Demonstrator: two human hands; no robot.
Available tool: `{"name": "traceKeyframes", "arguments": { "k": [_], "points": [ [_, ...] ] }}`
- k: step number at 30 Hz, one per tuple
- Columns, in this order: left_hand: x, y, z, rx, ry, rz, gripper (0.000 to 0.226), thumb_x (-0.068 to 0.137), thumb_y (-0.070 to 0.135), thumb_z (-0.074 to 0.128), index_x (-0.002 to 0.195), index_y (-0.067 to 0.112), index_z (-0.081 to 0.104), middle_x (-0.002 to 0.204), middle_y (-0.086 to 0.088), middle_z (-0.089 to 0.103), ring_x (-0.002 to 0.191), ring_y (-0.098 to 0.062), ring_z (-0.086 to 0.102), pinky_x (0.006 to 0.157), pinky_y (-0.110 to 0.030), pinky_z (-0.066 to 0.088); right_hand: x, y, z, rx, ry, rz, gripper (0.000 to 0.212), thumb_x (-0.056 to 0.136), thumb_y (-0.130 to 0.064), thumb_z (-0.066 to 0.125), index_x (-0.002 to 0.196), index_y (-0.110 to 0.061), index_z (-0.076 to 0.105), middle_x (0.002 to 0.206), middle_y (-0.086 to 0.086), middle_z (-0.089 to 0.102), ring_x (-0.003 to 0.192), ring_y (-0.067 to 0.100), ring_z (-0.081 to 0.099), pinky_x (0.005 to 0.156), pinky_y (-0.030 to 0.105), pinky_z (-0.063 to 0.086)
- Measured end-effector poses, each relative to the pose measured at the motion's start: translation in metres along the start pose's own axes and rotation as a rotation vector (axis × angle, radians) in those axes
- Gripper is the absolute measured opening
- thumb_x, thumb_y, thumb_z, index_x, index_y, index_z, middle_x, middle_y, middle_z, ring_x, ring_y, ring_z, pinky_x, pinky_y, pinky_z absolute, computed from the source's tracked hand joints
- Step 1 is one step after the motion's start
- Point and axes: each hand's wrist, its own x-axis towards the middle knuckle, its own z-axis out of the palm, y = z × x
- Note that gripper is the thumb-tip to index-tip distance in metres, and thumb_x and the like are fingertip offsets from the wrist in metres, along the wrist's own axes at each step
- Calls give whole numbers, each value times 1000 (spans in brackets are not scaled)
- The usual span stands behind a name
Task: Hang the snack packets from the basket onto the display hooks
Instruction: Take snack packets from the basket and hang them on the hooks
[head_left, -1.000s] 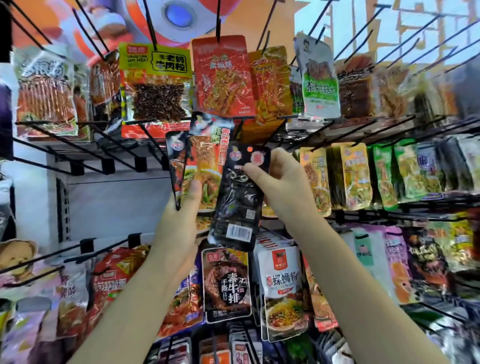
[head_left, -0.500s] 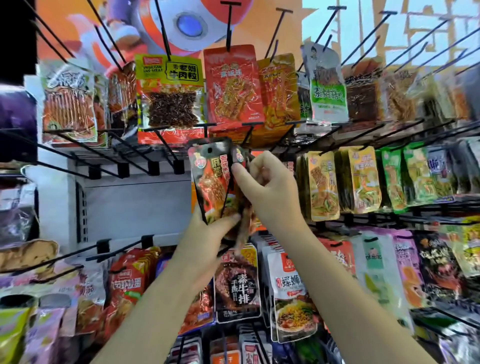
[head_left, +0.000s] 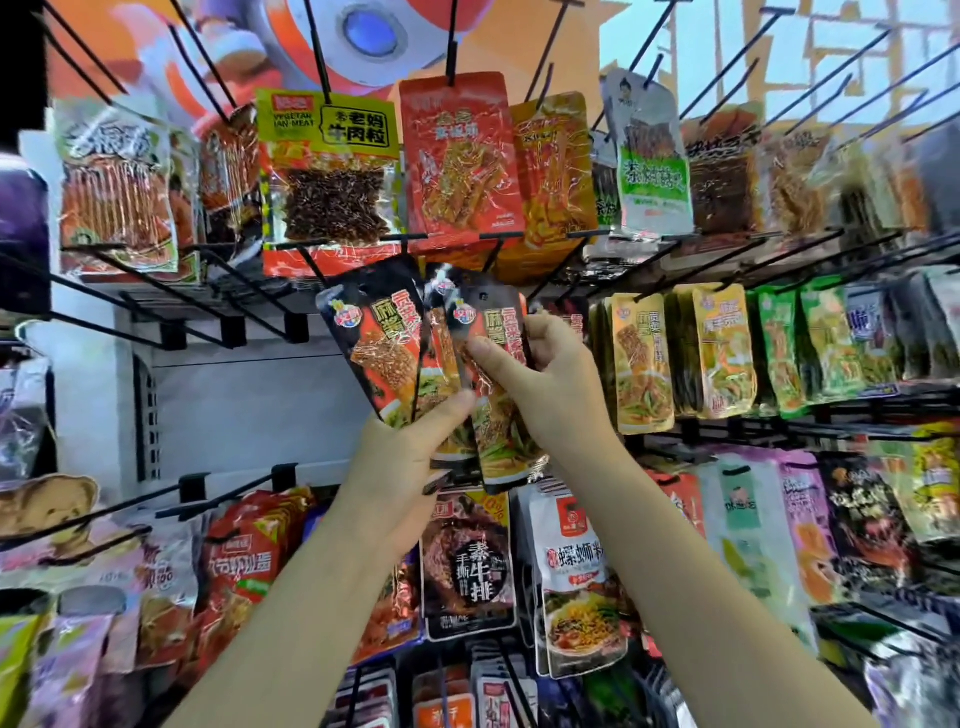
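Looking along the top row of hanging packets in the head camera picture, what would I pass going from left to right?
White packet of red strips → yellow-topped packet with dark bits → red packet → orange packet → white and green packet → dark brown packets, blurred.

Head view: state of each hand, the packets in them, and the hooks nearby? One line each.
Left hand: grips the lower ends of the black-and-red packets.
Right hand: pinches the front packet, thumb on its face.
Black-and-red packets: fanned out, held upright, not on a hook.
Empty hooks: bare, left of the packets.
Red packet: hanging from a top hook.
Yellow packets: hanging in a row at right.
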Motion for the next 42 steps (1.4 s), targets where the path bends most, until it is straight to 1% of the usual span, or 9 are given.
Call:
{"name": "traceKeyframes", "arguments": {
  "k": [4,6,8,15,19,25,31,36,42],
  "points": [
    [9,-2,3,-36,48,-9,69,65,43,88,122,9,68,114,-6,76,113,-24,68,101,-46,51,11,8,-20,-17,55,30,33,87,-42,75,103,-19,58,99,11,69,93,27,67,84,46,55],
    [14,-5,4,-30,60,-15,48,82,30,82,118,3,66,100,-10,78,93,-21,75,83,-35,60,21,14,-33,-8,99,83,23,94,-38,68,95,-17,58,91,16,66,82,27,62,75,42,50],
    [18,-7,6,-24,52,-36,32,87,22,74,112,4,70,98,-9,78,95,-24,75,93,-42,57,31,16,-42,52,151,119,28,97,-39,64,80,-19,54,78,12,56,72,23,52,69,39,43],
    [31,-10,22,-38,79,-3,119,36,44,101,138,7,53,130,-10,66,124,-32,61,113,-61,36,62,19,-60,68,244,164,41,97,-42,63,69,-20,42,58,-5,33,61,19,38,61,41,41],
    [34,-11,30,-31,61,-4,9,87,10,76,91,10,68,77,-1,76,74,-15,74,67,-28,57,67,19,-64,66,243,138,40,97,-35,65,71,-15,42,59,0,31,51,13,30,56,32,26],
    [37,-12,32,19,85,39,22,73,14,81,90,19,68,91,-2,77,99,-27,70,101,-48,49,70,17,-69,54,213,135,45,96,-31,65,64,-18,36,57,-3,26,49,10,26,52,30,22],
    [39,-13,30,53,60,63,27,72,16,78,99,12,73,95,-4,78,95,-26,73,89,-43,54,66,17,-74,30,162,145,48,96,-28,64,61,-18,33,52,-8,25,45,7,24,46,24,22],
    [42,-14,30,66,60,68,7,87,6,70,90,12,72,83,-3,77,75,-19,75,59,-29,57,66,14,-72,64,180,157,46,96,-31,64,63,-19,34,56,-4,26,50,10,27,56,30,25],
    [43,-13,33,61,60,70,10,87,4,70,96,5,73,85,-9,77,75,-25,75,61,-36,60,63,15,-72,-13,206,179,33,93,-28,70,72,-16,47,62,-5,38,54,11,36,56,33,34]
  ]
}}
